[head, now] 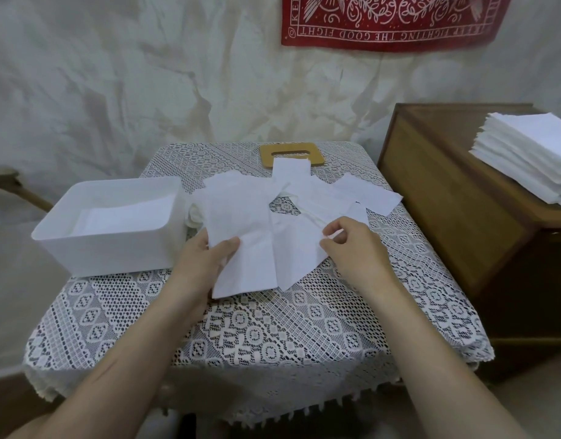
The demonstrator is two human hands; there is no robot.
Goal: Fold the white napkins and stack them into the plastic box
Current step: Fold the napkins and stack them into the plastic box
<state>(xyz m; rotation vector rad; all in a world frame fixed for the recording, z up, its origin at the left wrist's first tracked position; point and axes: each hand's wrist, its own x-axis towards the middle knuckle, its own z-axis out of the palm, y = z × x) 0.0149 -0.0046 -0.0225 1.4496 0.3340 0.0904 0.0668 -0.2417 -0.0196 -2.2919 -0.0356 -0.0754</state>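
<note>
Several loose white napkins (307, 198) lie spread across the middle of the lace-covered table (257, 337). The nearest napkin (257, 258) is unfolded and creased. My left hand (206, 258) grips its left edge, thumb on top. My right hand (352, 245) pinches its right edge between thumb and fingertips. The white plastic box (120, 245) stands at the table's left, just left of my left hand, with folded napkins (114, 217) lying flat inside it.
A wooden cabinet (447, 198) stands right of the table, with a tall stack of white napkins (532, 156) on top. A wooden lid with a slot (291, 153) lies at the table's far edge. A red banner (390, 23) hangs on the draped wall.
</note>
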